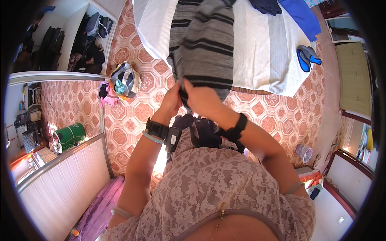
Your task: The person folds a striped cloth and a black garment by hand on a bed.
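From the head view, we see the striped cloth (209,52), grey with black bands, lying on the white bedspread (259,52), its near end lifted at the bed edge. We read the left hand (172,101) as pinching its near left corner and the right hand (204,99) as clenched on the edge just beside it. Risks, our judgement: a loose pinch could let the corner slip; an uneven pull could skew the layers or bunch the stripes; a hard tug could drag the bedspread, since the cloth rests on it. The near end might also snag on the dark cloth (206,134) by the waist. Hard to make out: the right fingertips are blurred, the left fingers partly covered, the cloth's far end is cut off by the top rim, and we can't tell its underside or garment type.
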The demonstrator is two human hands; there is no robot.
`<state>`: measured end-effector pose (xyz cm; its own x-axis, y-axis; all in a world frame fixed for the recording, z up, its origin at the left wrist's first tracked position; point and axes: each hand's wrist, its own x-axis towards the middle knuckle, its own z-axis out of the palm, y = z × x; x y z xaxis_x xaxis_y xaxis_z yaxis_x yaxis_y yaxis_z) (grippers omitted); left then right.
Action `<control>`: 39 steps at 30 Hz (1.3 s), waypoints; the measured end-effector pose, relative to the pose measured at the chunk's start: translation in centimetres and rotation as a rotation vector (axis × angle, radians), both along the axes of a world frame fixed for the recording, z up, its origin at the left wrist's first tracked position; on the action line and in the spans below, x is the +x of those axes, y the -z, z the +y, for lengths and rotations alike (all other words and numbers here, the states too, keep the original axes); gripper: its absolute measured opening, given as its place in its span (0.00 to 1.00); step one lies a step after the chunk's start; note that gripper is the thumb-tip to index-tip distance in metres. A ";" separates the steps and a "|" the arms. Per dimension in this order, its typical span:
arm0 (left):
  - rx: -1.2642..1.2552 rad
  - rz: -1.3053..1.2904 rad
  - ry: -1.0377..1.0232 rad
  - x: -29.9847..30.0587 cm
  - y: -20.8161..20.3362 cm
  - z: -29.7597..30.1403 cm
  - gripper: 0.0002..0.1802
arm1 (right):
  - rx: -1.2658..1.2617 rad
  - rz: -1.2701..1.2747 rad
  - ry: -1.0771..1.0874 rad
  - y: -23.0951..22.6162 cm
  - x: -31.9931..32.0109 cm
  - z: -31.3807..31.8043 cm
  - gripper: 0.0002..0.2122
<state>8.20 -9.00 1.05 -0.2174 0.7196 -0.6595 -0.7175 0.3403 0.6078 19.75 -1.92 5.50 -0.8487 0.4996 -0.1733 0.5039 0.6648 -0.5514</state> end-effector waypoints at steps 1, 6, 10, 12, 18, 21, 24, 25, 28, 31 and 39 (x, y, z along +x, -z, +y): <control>-0.029 -0.019 -0.063 -0.1 -0.9 -0.1 0.23 | -0.010 -0.027 -0.071 0.5 -0.6 -0.9 0.26; 0.017 -0.136 0.069 -1.2 0.7 -0.6 0.25 | -0.025 0.069 -0.068 3.3 -1.9 -2.6 0.27; 0.000 -0.267 0.003 -2.3 2.6 -1.5 0.19 | -0.322 0.020 -0.268 2.4 -2.2 -0.4 0.27; 0.040 -0.239 0.040 -2.9 3.4 -2.0 0.18 | -0.492 -0.065 -0.310 0.8 -2.6 2.7 0.24; 0.152 -0.014 0.167 -6.7 0.8 -3.2 0.24 | -0.691 0.117 0.072 1.4 -2.5 15.7 0.14; 0.092 0.088 0.261 -8.6 1.0 -3.3 0.25 | -0.569 0.249 0.250 2.7 -2.6 23.1 0.14; 0.111 0.299 0.257 -9.0 4.7 -4.0 0.25 | -0.412 0.250 0.418 2.8 -6.4 26.7 0.13; 0.103 0.314 0.284 -9.0 4.8 -3.8 0.29 | -0.410 0.248 0.420 3.3 -7.4 27.9 0.13; 0.063 0.117 0.073 -8.5 5.1 -3.8 0.27 | 0.028 0.320 0.371 4.8 -10.8 30.7 0.13; 0.019 0.095 -0.028 -8.5 4.6 -4.6 0.23 | 0.198 0.283 0.370 5.1 -13.5 32.3 0.13; 0.053 0.055 0.076 -9.8 3.8 -5.3 0.18 | 0.404 -0.359 0.048 4.0 -17.5 34.8 0.14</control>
